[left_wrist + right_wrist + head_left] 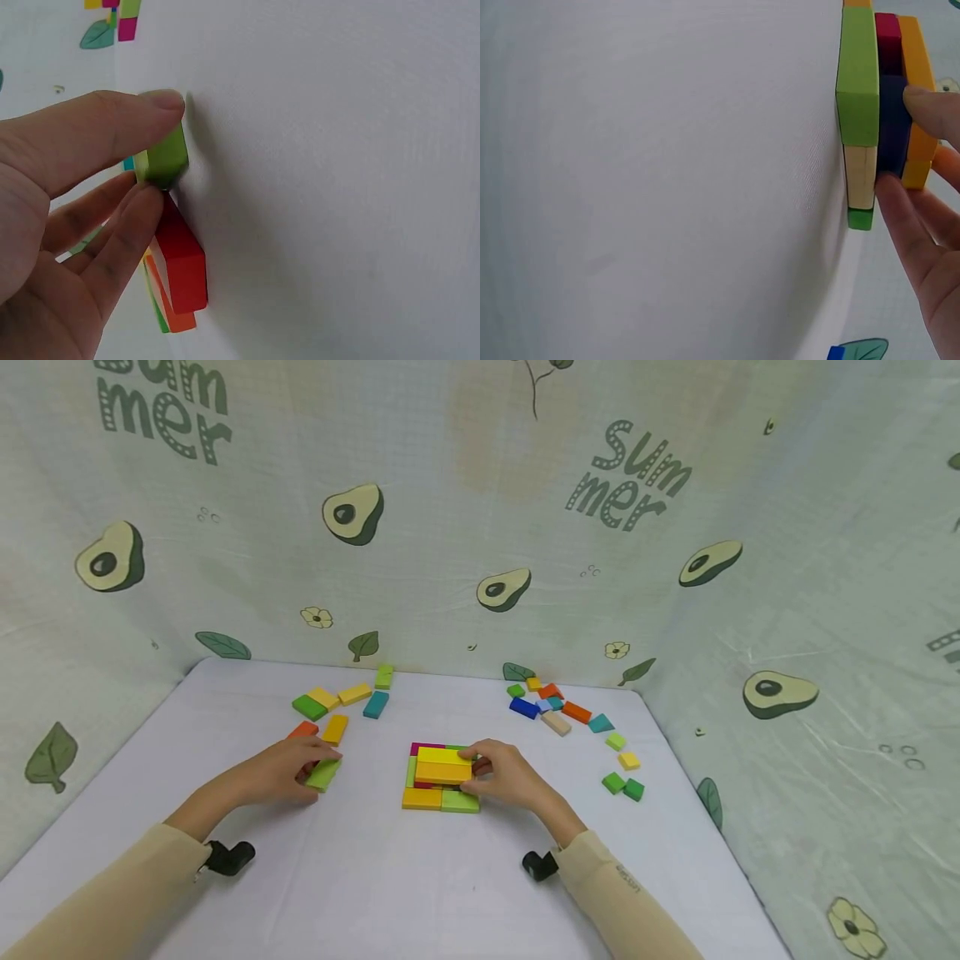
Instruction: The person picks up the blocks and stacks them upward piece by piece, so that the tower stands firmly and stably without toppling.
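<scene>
My left hand point(281, 771) is at the left of the table, where it pinches a light green block point(323, 774) between thumb and fingers. Just past those fingertips a red block point(184, 262) lies in the left wrist view. In the middle stands a layered stack of colored blocks point(422, 799), with yellow and orange-yellow blocks point(443, 773) on top. My right hand point(512, 775) grips the stack's upper layers at the right end, thumb in front and fingers behind. A dark blue block point(893, 124) shows between thumb and fingertips in the right wrist view, under the orange-yellow one.
Loose yellow, green, orange and teal blocks lie at the back left, among them a teal block point(376, 705). At the back right is another scatter, with a blue block point(523, 707) and a beige block point(556, 723). A patterned cloth point(450, 527) hangs behind the table.
</scene>
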`<state>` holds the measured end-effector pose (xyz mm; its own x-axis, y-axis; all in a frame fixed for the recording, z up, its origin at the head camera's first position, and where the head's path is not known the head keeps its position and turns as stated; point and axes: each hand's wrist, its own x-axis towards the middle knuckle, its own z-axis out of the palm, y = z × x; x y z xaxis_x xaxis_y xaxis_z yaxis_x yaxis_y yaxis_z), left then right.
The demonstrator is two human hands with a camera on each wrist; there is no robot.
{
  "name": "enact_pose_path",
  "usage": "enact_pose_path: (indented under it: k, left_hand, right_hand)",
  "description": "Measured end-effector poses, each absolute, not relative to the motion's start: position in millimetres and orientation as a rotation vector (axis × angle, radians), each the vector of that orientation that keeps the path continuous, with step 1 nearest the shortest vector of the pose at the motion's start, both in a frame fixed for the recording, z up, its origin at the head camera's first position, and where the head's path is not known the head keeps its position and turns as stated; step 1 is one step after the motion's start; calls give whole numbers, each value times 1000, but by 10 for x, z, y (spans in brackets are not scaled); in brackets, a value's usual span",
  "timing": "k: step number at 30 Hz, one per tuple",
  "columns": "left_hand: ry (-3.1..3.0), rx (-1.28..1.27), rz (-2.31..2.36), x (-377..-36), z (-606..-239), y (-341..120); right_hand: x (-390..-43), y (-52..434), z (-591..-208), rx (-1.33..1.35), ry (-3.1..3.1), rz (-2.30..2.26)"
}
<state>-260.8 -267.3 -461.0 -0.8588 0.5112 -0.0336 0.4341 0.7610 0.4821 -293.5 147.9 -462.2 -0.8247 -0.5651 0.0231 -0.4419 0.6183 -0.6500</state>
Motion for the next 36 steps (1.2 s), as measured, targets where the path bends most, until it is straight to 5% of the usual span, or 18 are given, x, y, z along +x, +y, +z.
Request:
enact_pose_path:
  k: [18,36]
  left_hand:
    - [2872,632,871,-2716,-4561,-2090]
    - [2841,835,796,-2946,-4487,-1211]
  right_hand:
    - [-2932,1494,-4630,-841,2644,-1012]
    - [-2963,1497,-4630,-870,2624,-1034]
